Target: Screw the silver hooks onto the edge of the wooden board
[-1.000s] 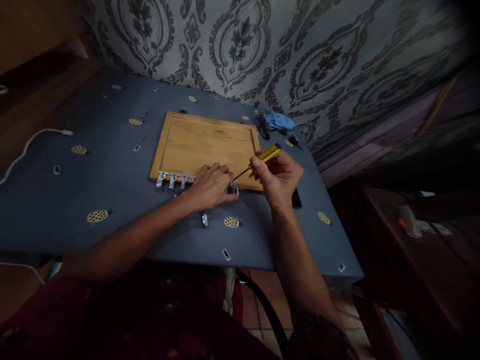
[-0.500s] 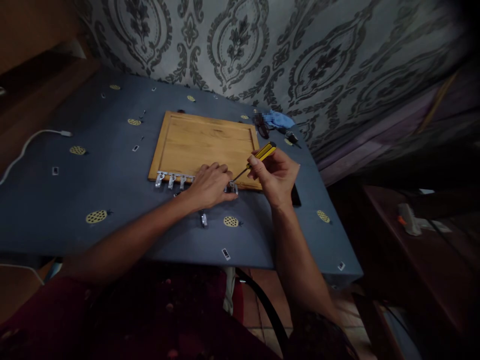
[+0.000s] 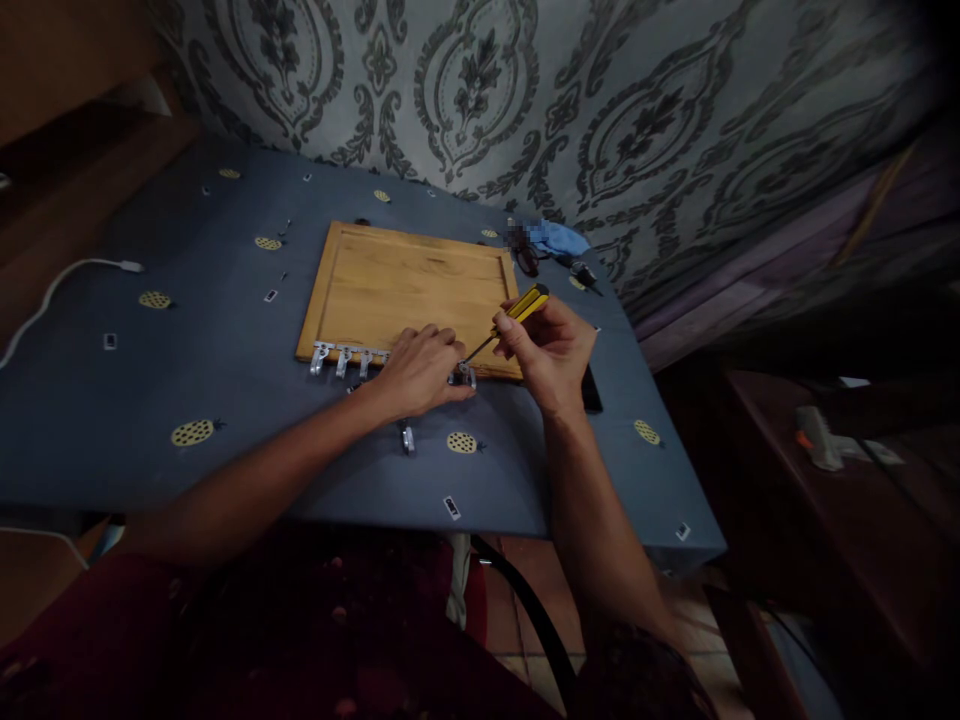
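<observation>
A wooden board (image 3: 416, 285) with a raised rim lies on the table, a row of silver metal fittings (image 3: 343, 362) along its near edge. My left hand (image 3: 424, 368) rests over that edge, fingers bent on the wood. Its thumb and index finger are either side of a metal fitting (image 3: 466, 376), partly hidden. In my right hand (image 3: 555, 350) is a yellow and black screwdriver (image 3: 523, 308), gripped by the handle and slanting down left. Its tip meets the fitting by my left fingertips. A loose metal fitting (image 3: 407, 437) lies below my left hand.
A blue tablecloth (image 3: 247, 400) with pineapple prints covers the table. Behind the board are a blue cloth (image 3: 559, 240) and dark glasses (image 3: 527, 262). A dark flat object (image 3: 592, 390) shows beside my right wrist. A white cable (image 3: 56, 285) lies at the left.
My right hand and the screwdriver have shifted very slightly left. The left hand, board and fittings look the same.
</observation>
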`<action>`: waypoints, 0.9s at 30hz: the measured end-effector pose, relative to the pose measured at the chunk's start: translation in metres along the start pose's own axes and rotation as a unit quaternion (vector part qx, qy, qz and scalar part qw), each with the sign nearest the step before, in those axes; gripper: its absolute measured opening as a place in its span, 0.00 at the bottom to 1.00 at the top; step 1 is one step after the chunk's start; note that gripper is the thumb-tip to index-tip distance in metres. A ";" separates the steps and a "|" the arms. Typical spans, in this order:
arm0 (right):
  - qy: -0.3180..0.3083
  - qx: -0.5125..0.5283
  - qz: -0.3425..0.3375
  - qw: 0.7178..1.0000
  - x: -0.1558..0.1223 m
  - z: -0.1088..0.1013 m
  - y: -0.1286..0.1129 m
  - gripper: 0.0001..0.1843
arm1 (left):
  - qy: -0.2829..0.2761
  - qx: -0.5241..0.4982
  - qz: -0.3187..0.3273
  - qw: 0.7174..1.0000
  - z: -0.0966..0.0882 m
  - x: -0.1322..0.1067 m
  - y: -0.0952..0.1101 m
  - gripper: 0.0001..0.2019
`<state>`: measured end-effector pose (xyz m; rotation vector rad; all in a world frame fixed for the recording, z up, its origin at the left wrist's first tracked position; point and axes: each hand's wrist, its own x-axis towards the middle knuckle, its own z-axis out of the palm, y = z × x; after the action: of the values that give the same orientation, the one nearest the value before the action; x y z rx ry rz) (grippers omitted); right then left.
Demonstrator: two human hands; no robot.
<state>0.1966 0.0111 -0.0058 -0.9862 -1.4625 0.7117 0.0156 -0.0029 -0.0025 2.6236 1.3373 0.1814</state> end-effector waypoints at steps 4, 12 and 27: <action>-0.006 -0.007 0.001 1.000 -0.001 0.001 -0.002 0.22 | -0.010 -0.002 -0.003 1.000 -0.002 0.000 0.001 0.22; -0.032 -0.019 0.020 0.999 -0.002 0.000 -0.004 0.26 | -0.006 0.001 -0.002 1.000 -0.002 0.000 0.001 0.22; -0.093 -0.046 0.030 0.994 -0.003 -0.008 -0.010 0.27 | 0.002 0.000 0.005 1.000 0.001 0.001 -0.001 0.20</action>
<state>0.2030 0.0025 0.0030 -1.0596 -1.6455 0.8031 0.0154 -0.0016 -0.0036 2.6321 1.3262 0.1889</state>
